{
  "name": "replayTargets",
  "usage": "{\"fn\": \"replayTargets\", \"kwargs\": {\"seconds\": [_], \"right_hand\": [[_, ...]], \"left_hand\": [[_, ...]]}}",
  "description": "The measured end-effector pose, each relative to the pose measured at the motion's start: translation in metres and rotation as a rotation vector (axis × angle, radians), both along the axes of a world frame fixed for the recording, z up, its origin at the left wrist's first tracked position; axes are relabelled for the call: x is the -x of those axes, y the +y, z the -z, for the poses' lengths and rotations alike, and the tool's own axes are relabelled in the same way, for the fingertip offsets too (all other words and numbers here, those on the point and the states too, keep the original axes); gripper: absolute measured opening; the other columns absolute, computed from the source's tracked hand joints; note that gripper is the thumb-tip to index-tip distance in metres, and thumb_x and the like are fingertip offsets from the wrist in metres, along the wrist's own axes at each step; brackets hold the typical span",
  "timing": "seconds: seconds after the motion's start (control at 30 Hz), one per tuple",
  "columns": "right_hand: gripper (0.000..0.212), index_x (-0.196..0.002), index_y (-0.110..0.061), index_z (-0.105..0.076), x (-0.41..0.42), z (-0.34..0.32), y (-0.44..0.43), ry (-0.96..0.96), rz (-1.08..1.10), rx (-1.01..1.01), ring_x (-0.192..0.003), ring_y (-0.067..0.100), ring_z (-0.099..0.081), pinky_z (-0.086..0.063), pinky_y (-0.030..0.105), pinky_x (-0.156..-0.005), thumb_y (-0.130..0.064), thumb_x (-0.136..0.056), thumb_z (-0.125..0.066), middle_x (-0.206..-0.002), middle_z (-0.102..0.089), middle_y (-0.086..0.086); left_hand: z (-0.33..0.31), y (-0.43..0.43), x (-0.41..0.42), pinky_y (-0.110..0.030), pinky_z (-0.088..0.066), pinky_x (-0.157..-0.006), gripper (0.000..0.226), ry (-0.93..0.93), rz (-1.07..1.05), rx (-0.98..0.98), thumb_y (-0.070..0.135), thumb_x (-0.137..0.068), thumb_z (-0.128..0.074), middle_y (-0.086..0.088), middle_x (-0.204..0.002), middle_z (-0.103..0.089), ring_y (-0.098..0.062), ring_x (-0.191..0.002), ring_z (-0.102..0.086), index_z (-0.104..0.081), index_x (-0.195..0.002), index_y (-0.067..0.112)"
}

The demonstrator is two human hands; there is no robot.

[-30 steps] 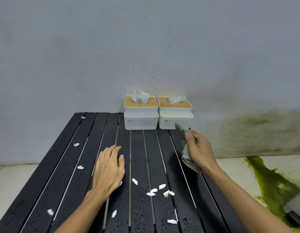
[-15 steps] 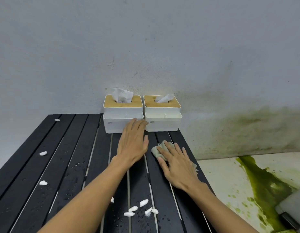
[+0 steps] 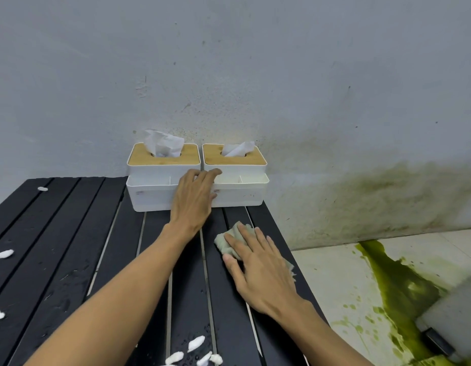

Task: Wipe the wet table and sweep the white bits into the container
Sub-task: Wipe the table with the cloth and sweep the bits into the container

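Observation:
A black slatted table carries water drops and scattered white bits. My right hand lies flat with straight fingers on a grey-green cloth near the table's right edge. My left hand reaches across to the two white tissue boxes with wooden lids: its fingers touch the front edge where the left box meets the right box. Each box has an open front compartment. More white bits lie on the left slats.
A grey wall stands right behind the boxes. On the tiled floor to the right runs a green stain, beside a grey object. The table's right edge is close to my right hand.
My left hand has moved from mid-table, beside the bits, up to the boxes. My right hand has laid the cloth down and pressed it flat. The view has shifted forward.

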State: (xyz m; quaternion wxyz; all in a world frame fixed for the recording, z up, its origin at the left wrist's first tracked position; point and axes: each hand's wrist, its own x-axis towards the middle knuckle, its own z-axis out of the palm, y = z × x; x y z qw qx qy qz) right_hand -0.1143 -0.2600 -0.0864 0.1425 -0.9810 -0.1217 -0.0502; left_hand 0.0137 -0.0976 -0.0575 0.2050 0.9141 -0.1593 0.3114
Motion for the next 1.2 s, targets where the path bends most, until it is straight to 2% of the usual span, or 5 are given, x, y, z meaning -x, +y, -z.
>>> {"fn": "replayTargets", "kwargs": {"seconds": [0.3, 0.57, 0.7, 0.93, 1.2], "right_hand": [[0.062, -0.157, -0.043, -0.014, 0.001, -0.006, -0.016, 0.038, -0.094, 0.034, -0.155, 0.015, 0.01, 0.003, 0.036, -0.126, -0.063, -0.1, -0.029, -0.167, 0.006, -0.015], [0.056, -0.158, -0.039, -0.015, -0.006, -0.002, -0.02, -0.013, -0.177, 0.064, -0.154, 0.011, 0.009, 0.003, 0.027, -0.125, -0.049, -0.104, -0.026, -0.168, 0.001, -0.012], [0.054, -0.157, -0.035, -0.022, -0.022, -0.001, -0.007, -0.031, -0.142, 0.042, -0.155, 0.016, -0.001, 0.003, 0.025, -0.123, -0.045, -0.104, -0.025, -0.168, -0.01, -0.009], [0.049, -0.153, -0.028, -0.034, -0.062, 0.002, 0.015, -0.056, -0.044, 0.0, -0.153, 0.027, -0.016, -0.014, 0.038, -0.125, -0.04, -0.106, -0.032, -0.165, -0.023, 0.001], [0.042, -0.13, -0.013, -0.055, -0.137, 0.006, 0.044, -0.12, 0.089, 0.04, -0.129, 0.039, -0.046, -0.037, 0.047, -0.109, -0.033, -0.099, -0.036, -0.143, -0.051, 0.012]], "left_hand": [[-0.001, -0.006, -0.005, -0.025, -0.037, -0.062, 0.044, -0.023, 0.046, 0.254, -0.001, -0.081, -0.071, 0.006, -0.096, -0.062, -0.011, -0.098, -0.049, -0.059, -0.115, 0.025], [-0.017, -0.007, -0.008, -0.001, -0.03, -0.076, 0.049, -0.068, 0.11, 0.352, -0.013, -0.076, -0.066, 0.005, -0.098, -0.063, -0.006, -0.097, -0.042, -0.06, -0.111, 0.02], [-0.03, -0.004, -0.009, -0.019, -0.033, -0.073, 0.047, -0.093, 0.144, 0.361, -0.01, -0.076, -0.067, 0.007, -0.097, -0.062, -0.008, -0.094, -0.044, -0.057, -0.109, 0.022], [-0.059, -0.004, -0.001, -0.044, -0.053, -0.084, 0.044, -0.114, 0.251, 0.527, -0.005, -0.076, -0.066, 0.01, -0.094, -0.058, -0.02, -0.097, -0.052, -0.054, -0.107, 0.024], [-0.083, 0.019, 0.007, -0.043, -0.055, -0.088, 0.041, -0.155, 0.27, 0.644, -0.006, -0.074, -0.066, 0.013, -0.092, -0.057, -0.022, -0.101, -0.057, -0.056, -0.105, 0.019]]}}
